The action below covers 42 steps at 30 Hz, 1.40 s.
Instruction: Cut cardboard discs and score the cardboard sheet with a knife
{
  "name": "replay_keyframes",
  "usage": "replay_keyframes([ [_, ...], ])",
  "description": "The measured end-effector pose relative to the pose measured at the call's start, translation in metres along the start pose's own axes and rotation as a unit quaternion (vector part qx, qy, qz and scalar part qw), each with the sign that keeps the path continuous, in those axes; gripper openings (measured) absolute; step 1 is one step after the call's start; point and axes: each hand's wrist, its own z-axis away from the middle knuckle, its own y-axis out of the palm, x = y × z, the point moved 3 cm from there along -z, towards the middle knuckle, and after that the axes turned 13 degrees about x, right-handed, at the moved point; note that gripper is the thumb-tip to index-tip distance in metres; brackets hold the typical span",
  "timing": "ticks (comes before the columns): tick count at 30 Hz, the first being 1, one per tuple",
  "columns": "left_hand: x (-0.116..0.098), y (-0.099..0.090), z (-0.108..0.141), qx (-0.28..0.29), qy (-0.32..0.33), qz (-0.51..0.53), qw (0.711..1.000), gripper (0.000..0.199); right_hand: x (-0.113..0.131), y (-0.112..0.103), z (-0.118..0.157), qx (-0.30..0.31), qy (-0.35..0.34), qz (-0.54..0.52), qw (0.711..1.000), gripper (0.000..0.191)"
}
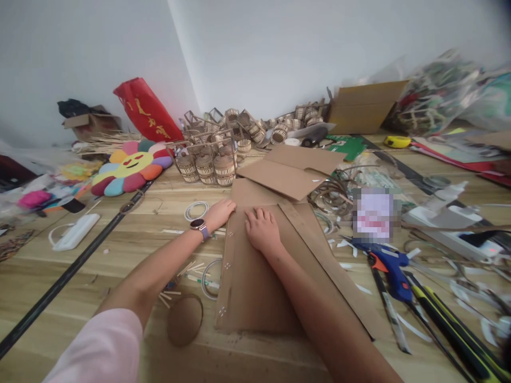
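A large brown cardboard sheet (255, 282) lies on the wooden table, with a folded flap along its right side. My right hand (262, 229) rests flat on its upper part, fingers a little apart. At the sheet's upper left edge is my left hand (221, 213), with a watch (197, 224) on the wrist; its fingers are pressed together at the edge, and what they grip, if anything, is too small to make out. A second cardboard piece (291, 167) lies beyond, overlapping the top of the sheet.
Small woven baskets (207, 165) stand behind. A flower cushion (131, 166) lies left, near a power strip (75, 232). To the right are a blue glue gun (393, 271), a yellow-black cutter (451, 319) and scraps. A cardboard disc (184, 319) and wire rings lie near the left edge.
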Motion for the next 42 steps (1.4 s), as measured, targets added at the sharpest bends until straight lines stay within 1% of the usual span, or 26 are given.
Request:
replay_keyframes([
  [3,-0.004,0.006,0.004,-0.030,-0.035,0.012,0.999,0.028,0.000,0.000,0.001,-0.002,0.000,-0.002,1.000,0.044],
  [7,-0.009,0.010,0.007,-0.057,-0.063,0.028,0.996,0.028,0.000,0.000,0.001,-0.006,0.001,-0.003,1.000,0.044],
  [10,-0.012,0.006,0.006,-0.068,-0.078,0.036,0.994,0.027,0.000,0.000,-0.001,-0.006,0.002,-0.004,1.000,0.044],
  [12,-0.013,-0.002,0.003,-0.062,-0.070,0.036,0.995,0.023,-0.001,0.000,-0.002,-0.004,0.005,-0.003,1.000,0.043],
  [14,-0.011,-0.013,0.001,-0.043,-0.042,0.033,0.998,0.019,-0.001,0.000,-0.004,-0.003,0.008,-0.002,1.000,0.043],
  [16,-0.006,-0.022,0.000,-0.018,-0.013,0.024,0.999,0.029,-0.001,0.001,-0.004,-0.001,0.008,0.000,1.000,0.043],
  [18,-0.001,-0.028,0.000,0.020,0.016,0.010,1.000,0.031,-0.001,0.001,-0.005,0.001,0.006,0.002,1.000,0.043],
  [21,0.004,-0.029,-0.006,0.075,0.040,-0.016,0.996,0.017,-0.001,0.001,-0.004,0.001,0.006,0.003,1.000,0.044],
  [22,0.005,-0.028,-0.010,0.091,0.043,-0.023,0.995,0.015,-0.001,0.001,-0.004,0.002,0.007,0.003,1.000,0.044],
  [23,0.005,-0.027,-0.017,0.106,0.045,-0.029,0.993,0.017,-0.001,0.001,-0.004,0.003,0.007,0.003,1.000,0.044],
  [26,0.003,-0.024,-0.042,0.147,0.051,-0.039,0.987,0.029,0.000,0.000,-0.004,0.008,0.009,0.004,1.000,0.044],
  [29,-0.003,-0.021,-0.065,0.173,0.064,-0.040,0.982,0.033,0.000,-0.002,-0.003,0.012,0.011,0.006,1.000,0.045],
  [31,-0.005,-0.020,-0.073,0.183,0.079,-0.036,0.979,0.033,0.001,-0.003,-0.002,0.014,0.012,0.006,1.000,0.045],
  [34,-0.004,-0.020,-0.075,0.189,0.103,-0.029,0.976,0.033,0.001,-0.002,-0.002,0.017,0.013,0.003,1.000,0.047],
  [39,0.002,-0.022,-0.064,0.208,0.146,-0.034,0.966,0.030,0.000,0.000,-0.003,0.024,0.022,-0.006,0.999,0.054],
  [42,0.001,-0.026,-0.058,0.207,0.164,-0.040,0.964,0.029,0.000,0.001,-0.004,0.030,0.028,-0.009,0.999,0.054],
])
